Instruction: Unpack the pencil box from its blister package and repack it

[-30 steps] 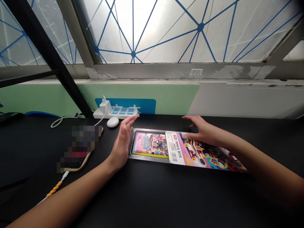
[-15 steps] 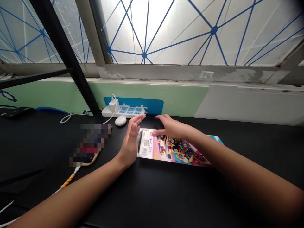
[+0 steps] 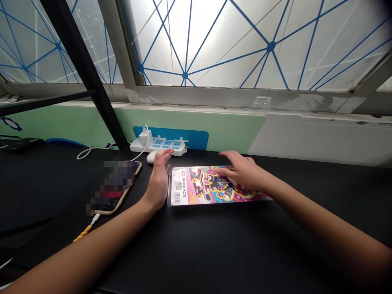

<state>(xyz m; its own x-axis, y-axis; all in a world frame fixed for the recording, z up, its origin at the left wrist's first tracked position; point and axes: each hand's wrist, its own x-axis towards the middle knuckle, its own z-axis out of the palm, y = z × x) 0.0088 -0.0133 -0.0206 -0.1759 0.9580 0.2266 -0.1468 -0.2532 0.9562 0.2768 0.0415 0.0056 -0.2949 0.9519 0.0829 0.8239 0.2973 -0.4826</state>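
Note:
A colourful pencil box package [image 3: 200,186] with a white "PENCIL BOX" label lies flat on the black table [image 3: 214,245]. My left hand [image 3: 159,177] stands on edge against the package's left end, fingers straight and together, holding nothing. My right hand [image 3: 243,171] rests flat on the top of the package towards its right part, fingers stretched out. The card sleeve covers the whole package; no inner tray shows.
A phone [image 3: 114,188] on a cable lies left of my left hand. Behind it sit a white earbud case [image 3: 151,157] and a white power strip [image 3: 159,145] with a charger plugged in. A black diagonal beam [image 3: 82,73] and the window wall stand behind.
The card sleeve has slid left over the clear tray until it covers it fully. My right hand moved left with it, then drew back right along the top. The left hand stayed at the left end.

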